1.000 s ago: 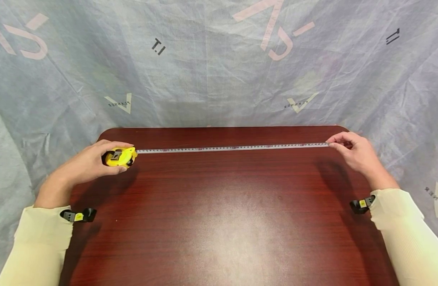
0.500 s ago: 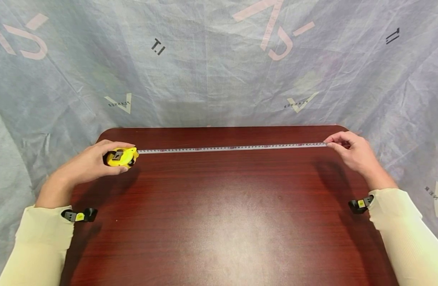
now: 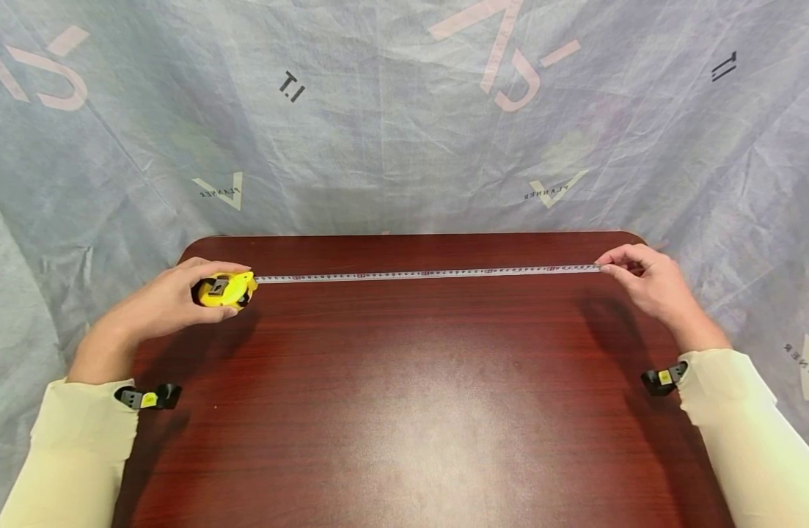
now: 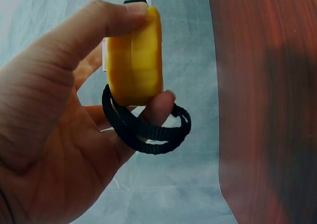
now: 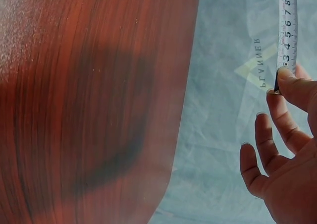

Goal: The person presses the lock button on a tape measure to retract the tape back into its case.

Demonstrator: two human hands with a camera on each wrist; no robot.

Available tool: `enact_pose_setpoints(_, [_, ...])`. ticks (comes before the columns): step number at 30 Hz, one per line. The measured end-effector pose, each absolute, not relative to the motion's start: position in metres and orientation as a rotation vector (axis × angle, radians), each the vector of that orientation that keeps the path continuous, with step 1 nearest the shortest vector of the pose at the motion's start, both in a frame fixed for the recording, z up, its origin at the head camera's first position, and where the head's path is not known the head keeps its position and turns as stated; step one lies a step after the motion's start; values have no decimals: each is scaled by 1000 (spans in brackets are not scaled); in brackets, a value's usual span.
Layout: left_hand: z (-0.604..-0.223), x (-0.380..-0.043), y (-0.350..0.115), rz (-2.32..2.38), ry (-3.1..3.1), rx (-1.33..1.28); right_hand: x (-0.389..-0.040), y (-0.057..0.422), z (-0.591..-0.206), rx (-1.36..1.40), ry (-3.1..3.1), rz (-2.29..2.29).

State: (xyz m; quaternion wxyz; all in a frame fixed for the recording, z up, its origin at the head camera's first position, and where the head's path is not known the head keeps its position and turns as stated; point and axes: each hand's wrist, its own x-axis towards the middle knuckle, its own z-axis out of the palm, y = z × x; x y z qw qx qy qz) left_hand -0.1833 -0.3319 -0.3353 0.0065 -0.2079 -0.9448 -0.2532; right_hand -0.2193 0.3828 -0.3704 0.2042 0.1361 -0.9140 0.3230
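My left hand [image 3: 163, 297] grips the yellow case of a tape measure [image 3: 227, 291] above the far left of the table. In the left wrist view the thumb lies along the top of the case [image 4: 136, 60], and a black wrist strap [image 4: 148, 132] loops below it. From the case a white blade [image 3: 391, 276] with black and red marks stretches nearly straight across to the right. My right hand [image 3: 655, 282] pinches the blade's end between thumb and forefinger. The right wrist view shows numbers from 3 to 9 on the blade [image 5: 287, 30], while the other fingers are loosely bent.
Beneath the hands is a dark red-brown wooden table [image 3: 378, 381] with rounded far corners. A grey printed cloth [image 3: 391, 132] hangs behind and to both sides. Each cream sleeve has a small black wrist camera [image 3: 149, 397] at its cuff.
My right hand has moved slightly left with the blade's end, and the blade's marks have shifted left toward the case. The left hand has shifted very slightly right. Both grips stay the same.
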Motion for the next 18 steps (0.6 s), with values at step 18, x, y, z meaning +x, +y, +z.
enact_pose_setpoints(18, [-333, -184, -330, -773, -2948, -681, -217, 378, -373, 403, -2535, 904])
